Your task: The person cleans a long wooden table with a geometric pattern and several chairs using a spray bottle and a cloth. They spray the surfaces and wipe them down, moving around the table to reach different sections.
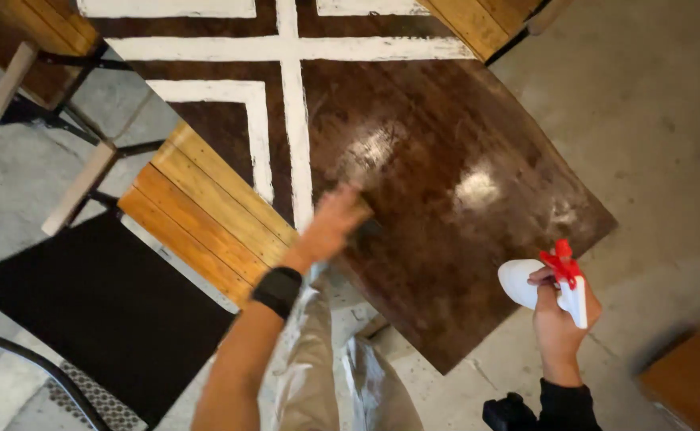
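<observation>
The left hand point(332, 219) lies blurred on the glossy dark bench point(445, 199), fingers seemingly closed over something dark that cannot be made out, while the right hand point(559, 315) is clamped on a white spray bottle point(543, 287) with a red trigger, held off the bench's corner, nozzle angled toward the wet-looking wood

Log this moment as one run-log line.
left hand: flat on table, blurred | right hand: holds spray bottle off table's corner | table: dark wood, white stripes, glossy | bench: left of table
</observation>
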